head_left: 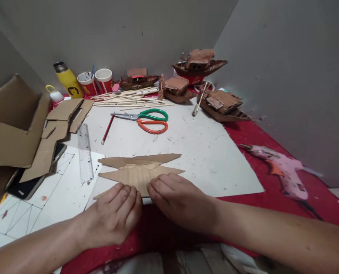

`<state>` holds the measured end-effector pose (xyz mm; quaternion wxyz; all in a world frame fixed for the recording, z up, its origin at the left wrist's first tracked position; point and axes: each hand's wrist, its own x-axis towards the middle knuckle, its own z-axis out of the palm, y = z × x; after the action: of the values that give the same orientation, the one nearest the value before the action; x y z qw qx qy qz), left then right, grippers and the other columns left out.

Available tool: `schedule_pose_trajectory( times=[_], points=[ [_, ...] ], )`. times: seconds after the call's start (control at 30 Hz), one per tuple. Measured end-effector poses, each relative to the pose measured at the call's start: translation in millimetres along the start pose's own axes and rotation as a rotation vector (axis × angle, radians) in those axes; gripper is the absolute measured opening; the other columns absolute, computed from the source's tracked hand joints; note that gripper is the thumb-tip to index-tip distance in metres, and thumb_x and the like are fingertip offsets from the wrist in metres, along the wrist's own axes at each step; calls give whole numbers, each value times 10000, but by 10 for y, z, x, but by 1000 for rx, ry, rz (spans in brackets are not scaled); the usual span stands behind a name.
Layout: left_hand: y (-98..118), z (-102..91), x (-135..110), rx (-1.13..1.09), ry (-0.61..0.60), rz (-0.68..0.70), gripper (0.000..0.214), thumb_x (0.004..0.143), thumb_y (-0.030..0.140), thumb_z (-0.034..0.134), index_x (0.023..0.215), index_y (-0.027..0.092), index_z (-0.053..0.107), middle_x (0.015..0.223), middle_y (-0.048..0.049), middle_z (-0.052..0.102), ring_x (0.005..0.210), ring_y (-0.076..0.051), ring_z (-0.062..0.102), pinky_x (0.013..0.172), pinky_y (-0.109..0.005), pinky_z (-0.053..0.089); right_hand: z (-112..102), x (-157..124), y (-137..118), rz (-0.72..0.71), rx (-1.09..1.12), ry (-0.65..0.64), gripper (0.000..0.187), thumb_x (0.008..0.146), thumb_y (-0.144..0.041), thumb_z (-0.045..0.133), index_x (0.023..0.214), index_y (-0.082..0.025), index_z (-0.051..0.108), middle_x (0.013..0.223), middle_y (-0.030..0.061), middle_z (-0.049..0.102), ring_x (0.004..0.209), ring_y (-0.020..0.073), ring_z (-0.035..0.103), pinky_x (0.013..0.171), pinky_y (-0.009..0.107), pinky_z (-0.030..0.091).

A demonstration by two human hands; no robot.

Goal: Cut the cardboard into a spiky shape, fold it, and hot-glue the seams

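Note:
A cut piece of brown cardboard (138, 173) with long pointed ends and a creased middle lies on the white sheet (198, 152) at the table's near side. Both hands grip its near edge. My left hand (115, 215) has its fingers curled over the left part of that edge. Close beside it, my right hand (178, 199) is closed on the right part, with the thumb hidden below. Beyond the cardboard lie scissors (152, 118) with one green and one orange handle, and a red pencil (107, 130). A clear ruler (85, 152) rests to the left.
Several brown model boats (199, 64) stand at the back and right, near a pile of thin sticks (129, 99). A pink glue gun (283, 167) lies at right. At left are a cardboard box (12, 133), a phone (29, 186) and a yellow bottle (68, 82).

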<state>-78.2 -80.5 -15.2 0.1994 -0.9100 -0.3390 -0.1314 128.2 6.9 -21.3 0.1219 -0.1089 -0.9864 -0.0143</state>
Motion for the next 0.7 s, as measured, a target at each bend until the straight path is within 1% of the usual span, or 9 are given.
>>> schedule_pose_trajectory(
  times=[0.13,0.2,0.27,0.4,0.5,0.57,0.63,0.7],
  points=[
    [-36,27,-6,-38,-13,-39,286,895,73,431,1062,27,658,996,-152,742,896,-284,691,834,-415,532,18,-1,33,16,7,44,195,894,-95,450,885,-125,642,804,99,637,699,226,510,626,357,369],
    [-51,40,-4,-27,-17,-23,286,894,75,434,1071,22,653,1001,-158,740,906,-290,691,828,-415,542,27,0,48,20,9,72,210,897,-82,437,914,-111,644,813,109,644,699,223,513,625,355,373],
    [-65,48,-2,-12,-28,5,288,891,77,438,1079,15,647,1019,-172,733,924,-301,687,829,-426,548,32,4,57,20,30,67,221,900,-73,426,902,-114,643,817,108,646,694,216,512,621,350,377],
    [-94,50,7,-13,-54,73,262,874,58,459,1054,8,642,1008,-188,723,925,-308,682,828,-444,558,36,21,57,31,107,-2,235,924,-81,428,804,-144,620,767,75,616,692,204,509,624,343,383],
    [-127,53,47,-35,-58,83,215,877,66,493,1036,37,633,957,-179,719,890,-287,682,822,-445,562,15,52,76,14,121,-48,227,929,-94,454,777,-149,613,746,67,604,687,201,504,615,344,369],
    [-161,59,95,-73,-58,60,176,893,83,500,1012,71,628,902,-153,714,845,-262,676,792,-433,568,-17,85,121,11,122,-108,189,907,-98,497,768,-151,614,743,69,609,681,204,503,608,347,364],
    [-198,61,145,-133,-41,11,159,915,85,473,955,101,626,841,-121,702,801,-234,662,755,-405,572,-50,121,190,19,169,-179,134,870,-87,543,783,-150,623,761,66,621,692,205,516,613,341,377],
    [-220,52,173,-209,-16,-60,206,938,79,422,890,125,616,814,-101,690,790,-212,648,733,-369,570,-72,147,260,25,251,-194,118,867,-86,550,820,-152,635,812,60,638,741,197,542,633,319,400]
  ],
)
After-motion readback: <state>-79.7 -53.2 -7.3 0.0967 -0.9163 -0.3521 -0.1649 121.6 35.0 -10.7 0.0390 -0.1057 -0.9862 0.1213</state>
